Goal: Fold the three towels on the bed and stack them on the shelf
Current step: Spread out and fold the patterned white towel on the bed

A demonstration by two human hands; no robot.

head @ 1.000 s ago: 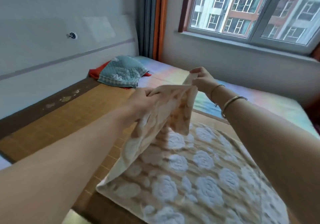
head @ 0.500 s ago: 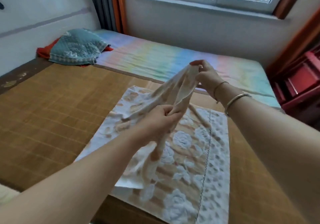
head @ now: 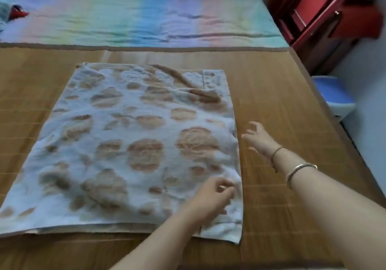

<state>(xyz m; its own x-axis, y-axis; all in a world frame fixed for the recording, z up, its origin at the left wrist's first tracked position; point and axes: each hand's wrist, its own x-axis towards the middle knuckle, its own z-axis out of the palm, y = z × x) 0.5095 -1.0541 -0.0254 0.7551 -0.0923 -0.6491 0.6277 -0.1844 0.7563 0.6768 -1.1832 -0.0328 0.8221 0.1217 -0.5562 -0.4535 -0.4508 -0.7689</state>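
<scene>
A beige-and-white rose-patterned towel lies folded in half, flat on the bamboo mat. My left hand hovers over the towel's near right corner with loosely curled fingers; nothing shows between them. Just beyond the towel's right edge, my right hand hangs over the mat with its fingers spread and holds nothing. At the far left edge a red towel and a sliver of a teal towel lie on the bed. The red wooden shelf stands at the top right.
A rainbow-striped sheet covers the far side of the bed. Beside the bed's right edge, below the shelf, stands a blue stool. Bare mat surrounds the towel on all sides.
Both hands held the towel's end up in the air; now it is laid over to the right, folded flat, and both hands have let go. The view tilted down and right.
</scene>
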